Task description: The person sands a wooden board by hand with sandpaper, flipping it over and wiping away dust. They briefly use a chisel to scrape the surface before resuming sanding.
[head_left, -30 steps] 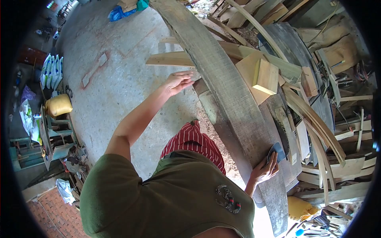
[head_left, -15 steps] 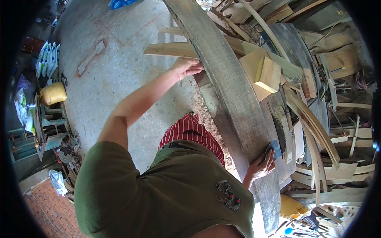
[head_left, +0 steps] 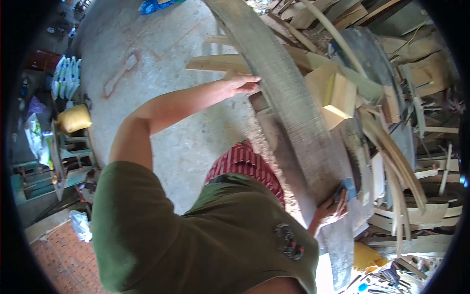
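Observation:
A long, wide grey-brown plank [head_left: 293, 98] runs diagonally from the top of the view to the lower right. My left hand [head_left: 242, 83] is closed at its left edge, with fingertips on the rim and the rest partly hidden by the wood. Farther down the plank, my right hand [head_left: 333, 210] grips a flat blue-grey piece [head_left: 348, 188], which lies against the plank's face near the right edge. What kind of piece it is, I cannot make out. A pale wood block [head_left: 341, 95] rests on other boards just right of the plank.
Thin curved wood strips [head_left: 391, 152] and offcuts crowd the right side. Two light boards [head_left: 220, 62] poke out left beneath the plank. At far left are a yellow container [head_left: 74, 118] and white-green bags [head_left: 66, 77]. Concrete floor [head_left: 181, 112] lies between.
The whole view has shifted slightly, so things sit a little farther right. My left elbow has swung upward in view, and the left fingers reach slightly more over the plank's edge.

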